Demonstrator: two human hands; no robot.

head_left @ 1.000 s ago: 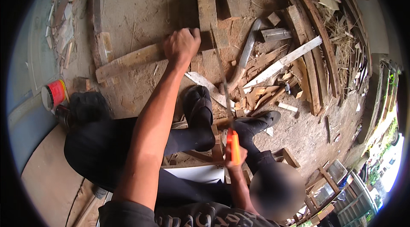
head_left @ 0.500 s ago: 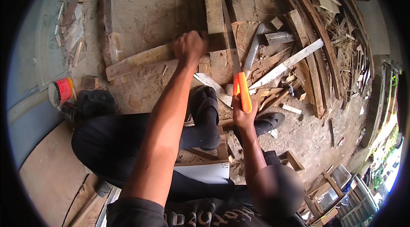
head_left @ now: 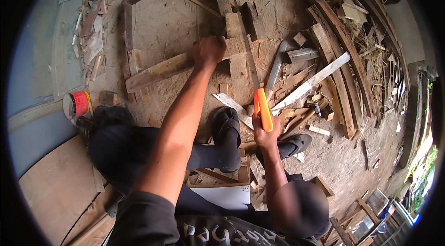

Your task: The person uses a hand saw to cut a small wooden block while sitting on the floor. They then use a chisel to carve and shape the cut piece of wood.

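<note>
The right hand [head_left: 266, 134] is clamped on an orange-handled saw [head_left: 264, 108], blade near a wooden beam's end, as the left hand [head_left: 210, 53] grips that beam [head_left: 160, 73].

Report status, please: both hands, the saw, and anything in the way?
Left hand closed over timber. Right hand gripping orange-handled saw, blade at timber's right end. Loose wood scraps right of saw.
</note>
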